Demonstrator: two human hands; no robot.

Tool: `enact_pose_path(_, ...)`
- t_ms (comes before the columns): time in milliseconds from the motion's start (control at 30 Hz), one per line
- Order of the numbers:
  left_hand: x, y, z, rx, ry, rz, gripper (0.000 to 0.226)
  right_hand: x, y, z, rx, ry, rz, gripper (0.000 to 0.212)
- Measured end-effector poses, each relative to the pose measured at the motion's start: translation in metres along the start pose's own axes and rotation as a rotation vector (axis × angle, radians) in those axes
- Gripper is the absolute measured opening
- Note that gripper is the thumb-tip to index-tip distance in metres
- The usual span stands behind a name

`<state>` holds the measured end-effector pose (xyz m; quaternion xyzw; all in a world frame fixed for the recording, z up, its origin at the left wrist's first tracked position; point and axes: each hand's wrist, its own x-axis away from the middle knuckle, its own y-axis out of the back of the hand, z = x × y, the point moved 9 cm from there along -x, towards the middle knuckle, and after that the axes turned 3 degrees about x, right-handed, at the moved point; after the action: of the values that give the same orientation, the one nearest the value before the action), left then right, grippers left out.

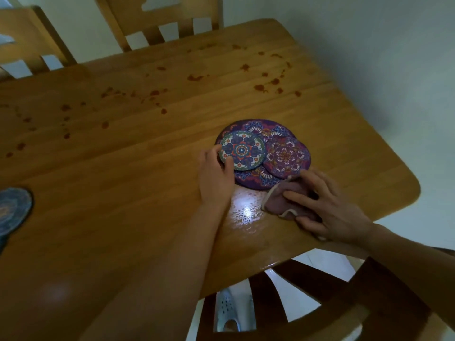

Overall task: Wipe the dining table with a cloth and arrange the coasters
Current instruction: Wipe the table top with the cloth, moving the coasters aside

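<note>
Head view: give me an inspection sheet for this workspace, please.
Surface: wooden dining table; reddish stains across the far half; wet sheen near the front edge.
Job's things: blue-green coaster lies on a large purple mat; purple coaster overlaps its right edge; pinkish cloth beside them; blue coaster at the table's left.
Clutter: nothing seen.
Grips: left hand holds the blue-green coaster's rim; right hand presses the cloth.
Cables: nothing seen.
Surroundings: light wooden chairs beyond, dark chair nearby, white shoe on the floor.
</note>
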<state>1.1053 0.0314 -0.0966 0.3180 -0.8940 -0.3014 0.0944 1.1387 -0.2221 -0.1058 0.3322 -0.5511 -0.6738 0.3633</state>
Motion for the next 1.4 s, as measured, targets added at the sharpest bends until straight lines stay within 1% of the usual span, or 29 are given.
enact_pose_path(33, -0.009, -0.008, 0.000, -0.004, 0.053, 0.030, 0.038, 0.000, 0.001, -0.006, -0.044, -0.065, -0.011, 0.063)
enact_pose_path(100, -0.019, -0.015, 0.005, -0.104, 0.111, 0.068, 0.043, 0.000, -0.005, -0.017, -0.174, -0.209, 0.018, 0.078)
enact_pose_path(167, -0.024, -0.016, 0.007, -0.173, 0.111, 0.053, 0.042, -0.001, -0.013, -0.023, -0.238, -0.261, 0.077, 0.086)
enact_pose_path(233, -0.025, -0.012, 0.003, -0.142, 0.094, -0.022, 0.037, -0.004, -0.014, -0.022, -0.227, -0.212, 0.079, 0.086)
enact_pose_path(300, -0.024, -0.010, -0.002, -0.048, 0.120, -0.088, 0.034, -0.006, -0.015, -0.019, -0.202, -0.126, 0.068, 0.083)
enact_pose_path(400, -0.028, -0.014, -0.005, 0.037, 0.209, -0.087, 0.037, -0.010, -0.017, -0.016, -0.239, -0.083, 0.071, 0.081)
enact_pose_path(467, -0.032, -0.021, -0.002, 0.086, 0.333, -0.060, 0.040, -0.012, -0.014, -0.012, -0.220, -0.042, 0.041, 0.078)
enact_pose_path(533, -0.033, -0.033, 0.004, 0.350, 0.546, -0.042, 0.041, -0.012, -0.013, -0.007, -0.186, -0.005, 0.021, 0.074)
enact_pose_path(567, -0.031, -0.043, 0.003, 0.461, 0.619, -0.007, 0.041, -0.012, -0.014, -0.006, -0.172, 0.007, 0.015, 0.072)
enact_pose_path(600, -0.031, -0.052, -0.001, 0.489, 0.632, 0.036, 0.039, -0.012, -0.014, -0.005, -0.162, 0.014, 0.014, 0.071)
enact_pose_path(633, -0.031, -0.057, -0.008, 0.395, 0.583, 0.095, 0.033, -0.011, -0.015, -0.005, -0.154, 0.015, 0.013, 0.071)
enact_pose_path(700, -0.033, -0.064, -0.025, 0.021, 0.396, 0.181, 0.014, -0.010, -0.013, -0.004, -0.133, 0.019, -0.005, 0.069)
enact_pose_path(733, -0.033, -0.066, -0.033, -0.130, 0.317, 0.187, 0.015, -0.010, -0.012, -0.003, -0.118, 0.027, -0.024, 0.067)
enact_pose_path(767, -0.032, -0.068, -0.039, -0.228, 0.273, 0.192, 0.023, -0.010, -0.010, -0.002, -0.104, 0.038, -0.044, 0.065)
enact_pose_path(800, -0.030, -0.072, -0.042, -0.258, 0.265, 0.201, 0.033, -0.010, -0.009, 0.000, -0.095, 0.050, -0.059, 0.062)
enact_pose_path(867, -0.026, -0.077, -0.046, -0.208, 0.302, 0.198, 0.050, -0.009, -0.008, 0.002, -0.087, 0.066, -0.069, 0.058)
enact_pose_path(933, -0.021, -0.084, -0.047, -0.151, 0.335, 0.221, 0.054, -0.008, -0.010, 0.004, -0.072, 0.076, -0.056, 0.056)
enact_pose_path(967, -0.019, -0.085, -0.047, -0.123, 0.351, 0.228, 0.051, -0.008, -0.010, 0.004, -0.062, 0.079, -0.049, 0.056)
enact_pose_path(1000, -0.017, -0.087, -0.046, -0.097, 0.360, 0.240, 0.043, -0.008, -0.011, 0.005, -0.052, 0.081, -0.045, 0.055)
enact_pose_path(1067, -0.017, -0.089, -0.044, -0.079, 0.340, 0.284, 0.019, -0.007, -0.011, 0.006, -0.031, 0.085, -0.039, 0.055)
enact_pose_path(1100, -0.017, -0.085, -0.042, -0.071, 0.345, 0.285, 0.012, -0.007, -0.011, 0.007, -0.021, 0.088, -0.034, 0.055)
enact_pose_path(1133, -0.018, -0.080, -0.038, -0.071, 0.359, 0.266, 0.011, -0.008, -0.011, 0.007, -0.010, 0.089, -0.026, 0.055)
enact_pose_path(1167, -0.020, -0.071, -0.032, -0.119, 0.372, 0.228, 0.015, -0.007, -0.012, 0.007, -0.001, 0.089, -0.017, 0.056)
enact_pose_path(1200, -0.023, -0.059, -0.026, -0.236, 0.374, 0.162, 0.022, -0.008, -0.012, 0.007, 0.007, 0.088, -0.011, 0.057)
enact_pose_path(1233, -0.024, -0.048, -0.020, -0.371, 0.382, 0.105, 0.034, -0.007, -0.013, 0.007, 0.010, 0.084, -0.007, 0.057)
enact_pose_path(1267, -0.023, -0.040, -0.016, -0.446, 0.404, 0.065, 0.046, -0.008, -0.013, 0.007, 0.008, 0.077, -0.002, 0.057)
enact_pose_path(1300, -0.022, -0.033, -0.013, -0.450, 0.438, 0.040, 0.056, -0.008, -0.014, 0.006, -0.005, 0.066, 0.008, 0.057)
enact_pose_path(1400, -0.021, -0.023, -0.010, -0.338, 0.508, 0.001, 0.080, -0.009, -0.017, 0.001, -0.090, 0.017, 0.044, 0.057)
